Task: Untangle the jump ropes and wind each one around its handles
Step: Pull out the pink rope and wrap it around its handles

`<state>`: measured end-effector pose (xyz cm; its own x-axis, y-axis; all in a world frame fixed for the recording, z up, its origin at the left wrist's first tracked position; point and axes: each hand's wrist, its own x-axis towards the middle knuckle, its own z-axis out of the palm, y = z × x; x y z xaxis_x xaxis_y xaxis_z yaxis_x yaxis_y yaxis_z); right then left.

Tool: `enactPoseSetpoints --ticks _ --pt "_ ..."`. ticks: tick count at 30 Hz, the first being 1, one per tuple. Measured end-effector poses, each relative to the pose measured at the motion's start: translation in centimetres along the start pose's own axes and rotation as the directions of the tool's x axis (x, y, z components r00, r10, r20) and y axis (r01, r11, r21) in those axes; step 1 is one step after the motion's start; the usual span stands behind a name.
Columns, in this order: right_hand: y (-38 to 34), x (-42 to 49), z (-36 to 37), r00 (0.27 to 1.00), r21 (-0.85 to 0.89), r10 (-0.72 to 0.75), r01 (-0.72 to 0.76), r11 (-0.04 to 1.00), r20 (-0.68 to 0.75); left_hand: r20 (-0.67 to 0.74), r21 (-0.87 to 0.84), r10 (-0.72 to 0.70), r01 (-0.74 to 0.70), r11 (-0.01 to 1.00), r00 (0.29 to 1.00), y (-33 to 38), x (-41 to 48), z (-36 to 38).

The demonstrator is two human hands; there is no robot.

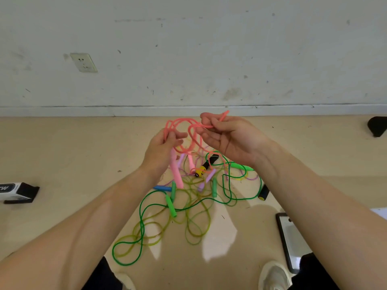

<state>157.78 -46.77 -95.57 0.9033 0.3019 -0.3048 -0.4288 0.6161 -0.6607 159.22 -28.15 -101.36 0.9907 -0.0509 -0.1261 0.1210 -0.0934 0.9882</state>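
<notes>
Pink rope [181, 122] loops between both hands, above the tangled pile [171, 206] on the floor. The left hand [164, 150] grips several loops, the right hand [228, 139] pinches one strand, and its pink handle [175, 170] dangles toward the pile.

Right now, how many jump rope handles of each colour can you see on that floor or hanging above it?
Pink plastic handles: 2
Green plastic handles: 4
Lilac plastic handles: 2
Black handles with yellow ends: 2
Blue plastic handle: 1
Total: 11 in view
</notes>
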Motion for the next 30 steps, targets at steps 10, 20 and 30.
enactPoseSetpoints --ticks 10,20,30 --pt "-1.4 -1.4 2.3 0.997 0.152 -0.065 0.057 0.987 0.052 0.152 -0.022 0.019 -0.016 1.000 0.988 0.6 -2.9 2.5" --pt "-0.5 -1.6 3.0 0.995 -0.148 0.095 -0.096 0.984 -0.015 0.128 -0.317 -0.042 0.081 0.945 0.991 1.7 -3.2 2.8" --pt "-1.7 -1.5 1.9 0.982 -0.097 0.042 -0.061 0.993 -0.182 -0.180 -0.105 -0.167 0.150 0.983 0.969 0.2 -1.5 1.7"
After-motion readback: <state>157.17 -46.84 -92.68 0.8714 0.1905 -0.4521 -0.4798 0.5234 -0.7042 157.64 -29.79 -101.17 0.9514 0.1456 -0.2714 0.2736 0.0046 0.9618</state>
